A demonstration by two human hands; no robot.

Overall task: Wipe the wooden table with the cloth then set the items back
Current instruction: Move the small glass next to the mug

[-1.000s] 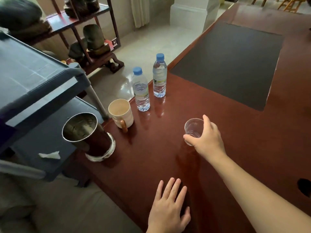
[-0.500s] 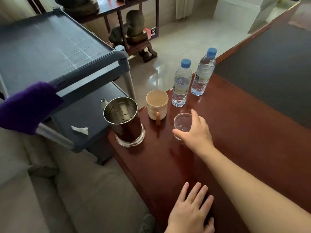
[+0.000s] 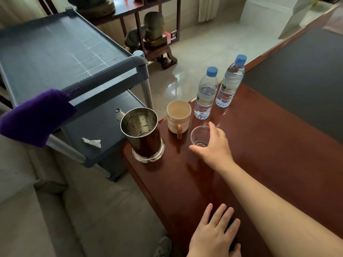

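Note:
My right hand (image 3: 213, 147) curls around a clear plastic cup (image 3: 199, 135) that stands on the glossy wooden table (image 3: 269, 154), with the thumb in front and the fingers on its right side. Left of the cup stand a cream mug (image 3: 178, 115) with a brown handle and a steel perforated canister (image 3: 143, 134). Two water bottles (image 3: 206, 93) (image 3: 231, 81) with blue caps stand behind, near the table's far edge. My left hand (image 3: 215, 234) lies flat, fingers spread, on the near table edge. A purple cloth (image 3: 35, 115) hangs over the cart rail.
A grey plastic cart (image 3: 61, 52) stands left of the table, with a crumpled tissue (image 3: 92, 142) on its lower shelf. A dark mat (image 3: 300, 86) covers the table's far right part. A wooden shelf with stone ornaments (image 3: 154, 28) stands behind on the tiled floor.
My right hand has carried the plastic cup left across the table to a spot beside the mug and bottles. The view has swung left, which brings the purple cloth into sight.

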